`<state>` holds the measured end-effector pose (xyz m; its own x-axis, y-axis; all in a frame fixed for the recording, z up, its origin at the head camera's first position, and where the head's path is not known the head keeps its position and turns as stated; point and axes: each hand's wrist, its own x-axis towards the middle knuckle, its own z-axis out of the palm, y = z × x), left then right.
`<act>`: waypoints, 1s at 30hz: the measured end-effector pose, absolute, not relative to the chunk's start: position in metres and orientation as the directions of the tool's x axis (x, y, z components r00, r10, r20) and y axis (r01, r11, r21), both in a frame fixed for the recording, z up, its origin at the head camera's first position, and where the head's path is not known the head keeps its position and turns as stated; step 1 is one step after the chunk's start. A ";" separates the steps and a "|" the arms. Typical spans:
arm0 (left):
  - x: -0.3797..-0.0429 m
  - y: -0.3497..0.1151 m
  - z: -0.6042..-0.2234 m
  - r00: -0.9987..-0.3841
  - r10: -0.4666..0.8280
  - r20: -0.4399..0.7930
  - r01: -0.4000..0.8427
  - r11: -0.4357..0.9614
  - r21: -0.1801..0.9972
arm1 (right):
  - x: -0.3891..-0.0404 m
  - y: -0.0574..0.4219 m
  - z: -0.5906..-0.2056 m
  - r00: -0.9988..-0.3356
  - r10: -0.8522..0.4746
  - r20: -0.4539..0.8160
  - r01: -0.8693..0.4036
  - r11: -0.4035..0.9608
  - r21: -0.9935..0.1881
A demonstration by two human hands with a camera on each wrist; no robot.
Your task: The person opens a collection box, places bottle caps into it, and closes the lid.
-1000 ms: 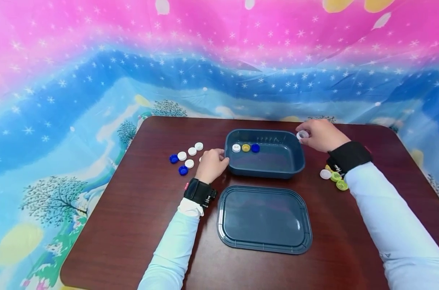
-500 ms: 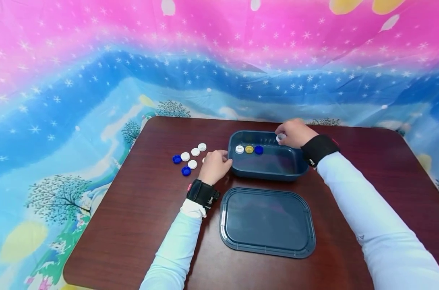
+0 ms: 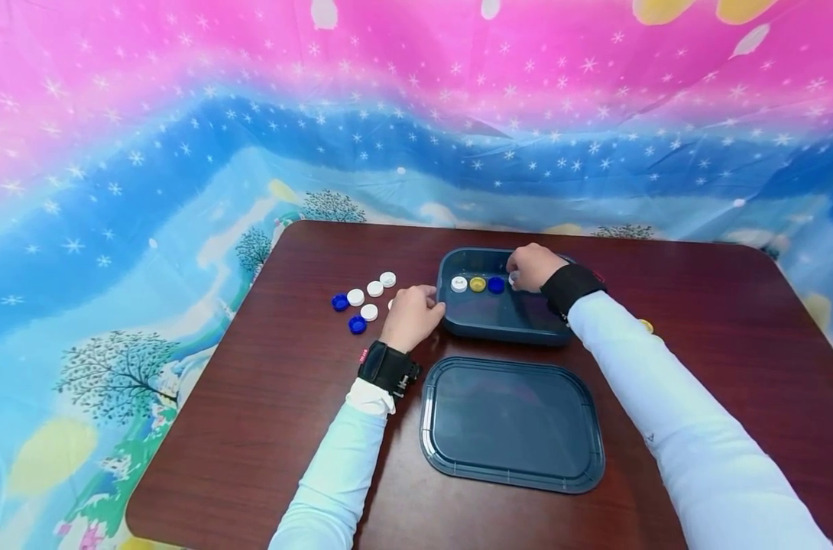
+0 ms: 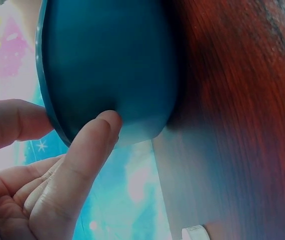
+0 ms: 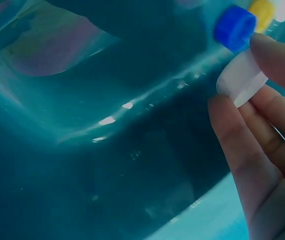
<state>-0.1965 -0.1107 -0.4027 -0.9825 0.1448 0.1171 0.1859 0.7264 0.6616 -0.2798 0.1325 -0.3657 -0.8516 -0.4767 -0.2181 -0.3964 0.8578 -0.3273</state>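
My right hand (image 3: 532, 267) reaches inside the dark blue-grey plastic box (image 3: 506, 334), pinching a whitish translucent bottle cap (image 5: 242, 77) between thumb and fingers. Beside that cap a row lies on the box floor: a blue cap (image 3: 496, 285), a yellow cap (image 3: 478, 284) and a white cap (image 3: 459, 284). At the box's left end, my left hand (image 3: 410, 317) holds the rim. In the left wrist view the thumb (image 4: 90, 142) presses the outer wall, while the index fingertip is hidden behind the rim.
A matching lid (image 3: 513, 424) lies flat in front of the box. Several white caps (image 3: 356, 297) and blue caps (image 3: 358, 325) lie left of the left hand. A yellow cap (image 3: 646, 326) peeks out behind the right sleeve (image 3: 664, 405). A printed cloth (image 3: 416, 114) hangs behind the table.
My right hand has moved left and down from the box's right rim into the box, carrying the whitish cap next to the blue one. My left hand has stayed at the box's left end.
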 end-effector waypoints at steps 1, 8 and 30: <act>-0.196 -0.110 -0.403 -0.982 0.146 0.116 0.186 0.725 0.664 | -0.280 0.132 -0.368 -0.853 -0.476 -0.214 -0.396 0.857 -0.328; -0.194 -0.108 -0.405 -0.980 0.159 0.122 0.200 0.715 0.670 | -0.282 0.135 -0.387 -0.867 -0.450 -0.216 -0.373 0.871 -0.320; -0.196 -0.110 -0.403 -0.981 0.150 0.121 0.192 0.714 0.673 | -0.285 0.129 -0.402 -0.872 -0.464 -0.154 -0.413 0.867 -0.279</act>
